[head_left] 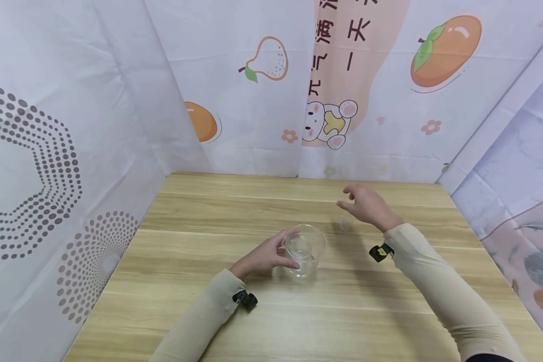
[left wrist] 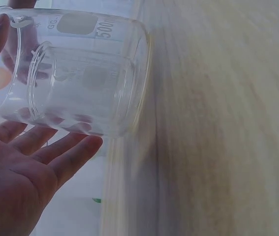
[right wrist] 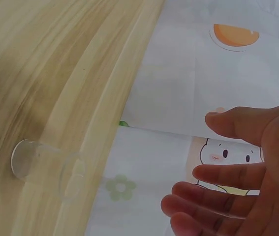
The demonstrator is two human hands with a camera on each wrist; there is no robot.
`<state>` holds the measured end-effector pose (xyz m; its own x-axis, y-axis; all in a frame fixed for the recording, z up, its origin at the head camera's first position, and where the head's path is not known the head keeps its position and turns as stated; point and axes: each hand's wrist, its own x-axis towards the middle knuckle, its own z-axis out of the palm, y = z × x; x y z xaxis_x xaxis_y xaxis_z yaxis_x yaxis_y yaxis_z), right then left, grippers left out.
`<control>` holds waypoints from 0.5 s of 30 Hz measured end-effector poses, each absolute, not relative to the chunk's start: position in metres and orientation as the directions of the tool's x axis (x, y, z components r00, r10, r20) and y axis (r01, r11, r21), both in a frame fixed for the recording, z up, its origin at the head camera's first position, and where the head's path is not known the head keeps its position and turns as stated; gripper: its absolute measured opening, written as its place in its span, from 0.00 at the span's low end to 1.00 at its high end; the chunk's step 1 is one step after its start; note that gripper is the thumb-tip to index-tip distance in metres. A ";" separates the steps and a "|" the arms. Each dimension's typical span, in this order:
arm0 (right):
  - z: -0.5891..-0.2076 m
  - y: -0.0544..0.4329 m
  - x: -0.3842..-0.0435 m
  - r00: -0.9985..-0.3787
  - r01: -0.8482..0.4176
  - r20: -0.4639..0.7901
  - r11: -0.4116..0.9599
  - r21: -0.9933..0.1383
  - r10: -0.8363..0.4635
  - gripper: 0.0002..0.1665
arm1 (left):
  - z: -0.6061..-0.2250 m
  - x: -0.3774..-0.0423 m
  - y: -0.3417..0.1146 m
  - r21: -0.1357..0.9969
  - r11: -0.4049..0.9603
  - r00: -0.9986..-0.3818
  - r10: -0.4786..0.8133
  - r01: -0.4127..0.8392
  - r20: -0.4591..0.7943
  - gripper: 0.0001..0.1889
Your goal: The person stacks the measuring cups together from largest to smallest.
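Observation:
My left hand (head_left: 269,256) grips a large clear glass beaker (head_left: 317,246), its thumb on the near side and fingers round the far side. In the left wrist view a 500 marking shows on the beaker's wall. Inside it stands a smaller glass beaker (left wrist: 92,78) with its own pale label patch. My right hand (head_left: 366,205) is raised over the table with nothing in it, thumb and fingers apart. Below it a small clear glass vessel (right wrist: 46,167) stands upright on the table, apart from the fingers.
The wood-grain table (head_left: 185,291) carries the glassware. Printed white curtains (head_left: 253,125) hang along its far edge and at both sides. A small black camera (head_left: 245,300) is strapped to each wrist.

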<state>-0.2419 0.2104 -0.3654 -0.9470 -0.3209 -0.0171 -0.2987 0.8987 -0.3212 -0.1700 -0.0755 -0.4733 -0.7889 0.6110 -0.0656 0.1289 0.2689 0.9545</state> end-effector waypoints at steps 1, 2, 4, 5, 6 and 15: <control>-0.367 0.211 -0.242 -0.948 -0.294 -0.024 0.900 -0.323 -0.319 0.31 | -0.474 -0.170 -0.076 0.955 0.268 -0.789 0.611 0.126 -0.067 0.48; -0.368 0.211 -0.243 -0.948 -0.291 -0.029 0.900 -0.324 -0.317 0.31 | -0.474 -0.170 -0.076 0.956 0.267 -0.789 0.611 0.124 -0.069 0.48; -0.371 0.212 -0.244 -0.948 -0.286 -0.038 0.901 -0.327 -0.315 0.32 | -0.474 -0.170 -0.076 0.956 0.267 -0.789 0.611 0.120 -0.071 0.48; -0.372 0.212 -0.245 -0.949 -0.283 -0.042 0.902 -0.327 -0.313 0.32 | -0.475 -0.170 -0.076 0.956 0.268 -0.789 0.610 0.121 -0.071 0.48; -0.374 0.212 -0.245 -0.949 -0.281 -0.046 0.902 -0.327 -0.312 0.32 | -0.475 -0.170 -0.076 0.955 0.269 -0.789 0.610 0.124 -0.069 0.48; -0.381 0.216 -0.246 -0.946 -0.290 -0.050 0.902 -0.320 -0.322 0.32 | -0.475 -0.171 -0.076 0.953 0.273 -0.790 0.610 0.129 -0.068 0.49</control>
<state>-0.2463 0.2156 -0.3806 -0.9456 -0.3215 -0.0501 -0.2898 0.9020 -0.3200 -0.1709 -0.0756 -0.4750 -0.7896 0.6099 -0.0677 0.1290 0.2729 0.9534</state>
